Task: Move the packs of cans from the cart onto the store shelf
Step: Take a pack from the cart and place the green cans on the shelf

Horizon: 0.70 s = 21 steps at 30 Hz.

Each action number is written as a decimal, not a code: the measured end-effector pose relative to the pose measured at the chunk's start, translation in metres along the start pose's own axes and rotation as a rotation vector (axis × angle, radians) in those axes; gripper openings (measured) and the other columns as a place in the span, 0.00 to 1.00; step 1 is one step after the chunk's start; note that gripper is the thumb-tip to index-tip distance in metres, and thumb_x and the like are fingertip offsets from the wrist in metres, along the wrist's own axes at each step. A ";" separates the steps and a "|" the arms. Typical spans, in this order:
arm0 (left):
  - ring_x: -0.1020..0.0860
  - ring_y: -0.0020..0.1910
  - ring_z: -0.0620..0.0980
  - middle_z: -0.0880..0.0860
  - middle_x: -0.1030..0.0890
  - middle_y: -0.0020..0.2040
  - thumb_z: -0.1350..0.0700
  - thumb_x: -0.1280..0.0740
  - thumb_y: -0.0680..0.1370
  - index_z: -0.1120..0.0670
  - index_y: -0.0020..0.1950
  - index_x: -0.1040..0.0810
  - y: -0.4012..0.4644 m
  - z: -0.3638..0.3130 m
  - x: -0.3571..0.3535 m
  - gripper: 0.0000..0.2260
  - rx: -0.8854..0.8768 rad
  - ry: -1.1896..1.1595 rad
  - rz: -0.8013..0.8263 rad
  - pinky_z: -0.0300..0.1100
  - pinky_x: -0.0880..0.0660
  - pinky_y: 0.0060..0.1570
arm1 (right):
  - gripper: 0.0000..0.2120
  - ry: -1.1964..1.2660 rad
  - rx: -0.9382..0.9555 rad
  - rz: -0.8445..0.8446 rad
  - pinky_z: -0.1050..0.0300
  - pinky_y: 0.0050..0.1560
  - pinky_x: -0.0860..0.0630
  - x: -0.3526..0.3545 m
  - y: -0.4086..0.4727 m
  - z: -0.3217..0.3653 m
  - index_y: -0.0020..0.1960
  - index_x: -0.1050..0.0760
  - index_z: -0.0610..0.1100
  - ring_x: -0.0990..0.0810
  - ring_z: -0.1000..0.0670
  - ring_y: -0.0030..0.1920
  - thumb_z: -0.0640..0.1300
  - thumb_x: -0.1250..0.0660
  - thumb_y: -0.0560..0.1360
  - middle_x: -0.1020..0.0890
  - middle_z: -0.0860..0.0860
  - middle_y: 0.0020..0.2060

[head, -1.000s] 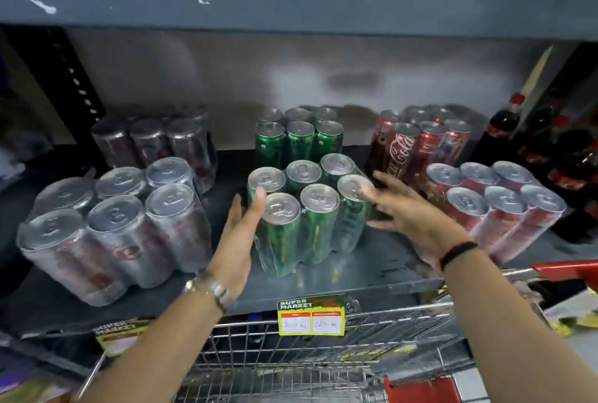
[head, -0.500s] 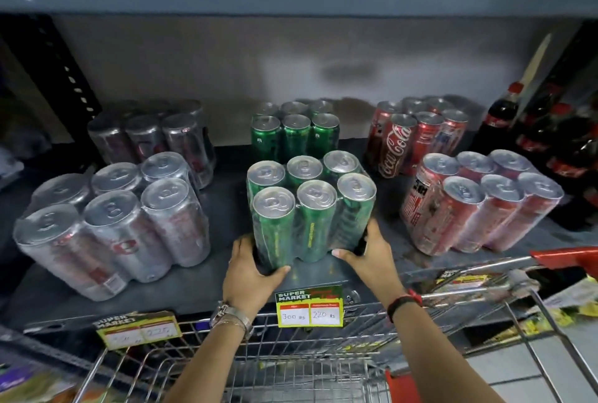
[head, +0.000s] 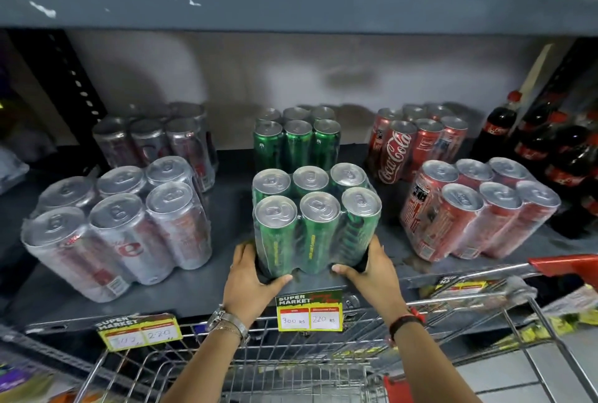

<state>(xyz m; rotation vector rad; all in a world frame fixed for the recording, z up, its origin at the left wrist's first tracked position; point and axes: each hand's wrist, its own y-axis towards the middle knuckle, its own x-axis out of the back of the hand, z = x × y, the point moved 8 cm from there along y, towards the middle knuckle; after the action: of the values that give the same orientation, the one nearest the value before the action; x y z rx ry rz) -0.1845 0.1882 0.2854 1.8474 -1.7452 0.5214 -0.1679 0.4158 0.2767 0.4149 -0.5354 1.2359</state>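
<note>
Silver pack (head: 116, 228), glossy shrink-wrap, at shelf (head: 226, 292) left edge. Left hand (head: 249, 279) and right hand (head: 372, 273) grip the green pack (head: 315, 221) base at front edge, fingers hidden behind. Red pack (head: 475, 208) right. Wire cart (head: 291, 367) cut off below.

My one head-worn camera looks forward and down, close over the cart (head: 291, 367), straight into the grey store shelf (head: 226, 292) at arm's reach.

Hands (head: 315, 279) dropped from can tops to base of green pack (head: 315, 218) (gripping both corners)
</note>
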 end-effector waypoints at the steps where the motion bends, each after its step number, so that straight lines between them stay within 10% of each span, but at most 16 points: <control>1: 0.28 0.58 0.54 0.56 0.28 0.58 0.53 0.23 0.62 0.59 0.57 0.29 0.000 0.000 0.000 0.28 -0.001 -0.006 -0.001 0.40 0.31 0.52 | 0.31 -0.002 0.004 0.000 0.53 0.48 0.31 0.000 -0.001 0.000 0.58 0.34 0.41 0.27 0.40 0.59 0.45 0.23 0.61 0.22 0.41 0.55; 21: 0.27 0.57 0.56 0.57 0.27 0.58 0.54 0.24 0.62 0.61 0.56 0.29 0.001 0.000 0.002 0.27 -0.036 0.030 0.010 0.46 0.29 0.54 | 0.32 0.025 0.038 0.074 0.51 0.57 0.29 -0.001 0.003 -0.004 0.57 0.34 0.46 0.27 0.44 0.60 0.46 0.22 0.59 0.23 0.44 0.56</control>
<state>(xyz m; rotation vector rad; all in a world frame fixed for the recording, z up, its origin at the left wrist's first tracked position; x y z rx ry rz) -0.1857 0.1868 0.2869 1.7978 -1.7335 0.5158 -0.1706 0.4184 0.2733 0.4149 -0.5102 1.3222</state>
